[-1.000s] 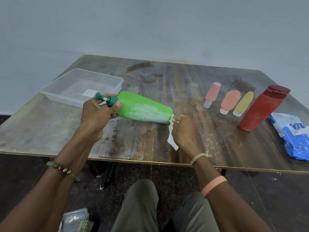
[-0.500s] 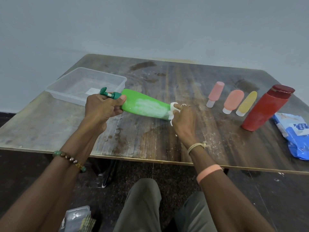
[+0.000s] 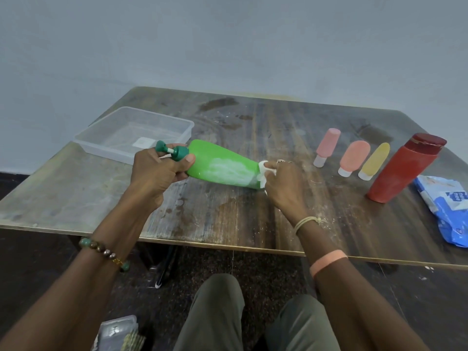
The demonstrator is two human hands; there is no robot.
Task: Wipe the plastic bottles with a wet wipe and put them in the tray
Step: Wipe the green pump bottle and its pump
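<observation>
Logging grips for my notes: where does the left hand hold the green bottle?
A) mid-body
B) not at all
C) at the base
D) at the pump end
D: the left hand grips the green bottle around its pump neck, while the right hand holds the wet wipe at the base.

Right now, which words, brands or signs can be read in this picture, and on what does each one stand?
"mee mee", sideways, it seems: blue packet.
Swoosh sign, no words: shoe.
White sticker in the tray: too blurred.
Bottles: no text visible.
</observation>
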